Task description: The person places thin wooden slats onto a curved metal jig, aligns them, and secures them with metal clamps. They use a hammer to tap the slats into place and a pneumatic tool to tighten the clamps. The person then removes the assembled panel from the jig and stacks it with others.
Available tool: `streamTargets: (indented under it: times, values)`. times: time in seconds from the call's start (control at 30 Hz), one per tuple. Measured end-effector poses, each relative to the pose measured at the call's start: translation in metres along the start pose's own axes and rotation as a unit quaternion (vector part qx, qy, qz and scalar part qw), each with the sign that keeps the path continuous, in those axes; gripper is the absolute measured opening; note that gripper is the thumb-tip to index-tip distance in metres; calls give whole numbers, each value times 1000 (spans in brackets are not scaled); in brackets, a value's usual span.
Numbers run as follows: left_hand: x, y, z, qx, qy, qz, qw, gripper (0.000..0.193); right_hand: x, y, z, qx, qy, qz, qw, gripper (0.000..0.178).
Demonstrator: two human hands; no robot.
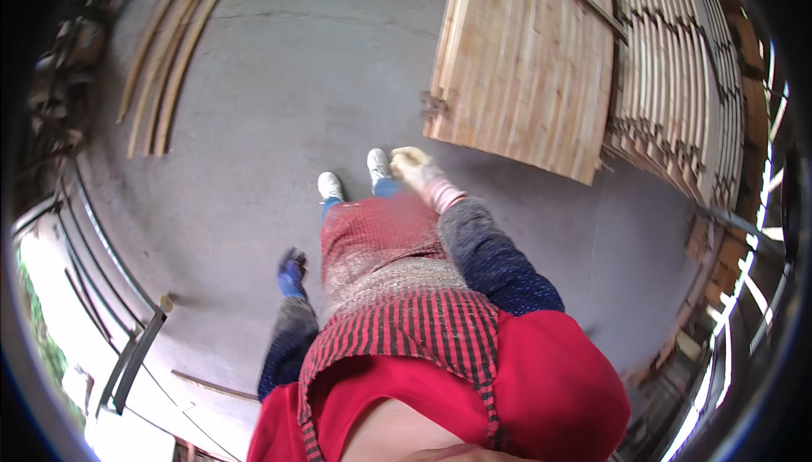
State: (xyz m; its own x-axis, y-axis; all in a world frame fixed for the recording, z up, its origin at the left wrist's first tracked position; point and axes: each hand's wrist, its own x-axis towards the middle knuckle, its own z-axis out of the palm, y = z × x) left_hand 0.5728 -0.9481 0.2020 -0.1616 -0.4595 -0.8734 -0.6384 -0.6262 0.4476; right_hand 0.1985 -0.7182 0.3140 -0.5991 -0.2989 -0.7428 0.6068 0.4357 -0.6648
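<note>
My right hand [412, 168], in a pale cream glove, is held out in front of the apron with its fingers curled closed. Nothing shows in it, and motion blurs it a little. My left hand [292, 276] hangs low at my left side in a blue glove with dark fingertips. Its fingers are too small and blurred to read. Neither hand touches any object that I can see. A red and black striped apron [406, 322] covers my front, its lower part dusty. The nearest thing ahead of my right hand is a stack of planed wooden boards [524, 65].
More strips of wood [664, 82] stand stacked at the far right. Several long thin wooden strips [173, 56] lie on the grey concrete floor [279, 73] at the far left. A metal rail frame [127, 335] stands at the lower left, with a thin strip [213, 385] near it.
</note>
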Motion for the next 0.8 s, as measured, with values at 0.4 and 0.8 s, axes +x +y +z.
streamTargets:
  times: [0.4, 0.8]
  values:
    - [34, 171, 237, 150, -244, 189, 939, 35, -59, 129, -200, 318, 259, 197, 891, 49]
    - [102, 52, 508, 94, -108, 136, 980, 35, 42, 299, -561, 575, 454, 129, 668, 80]
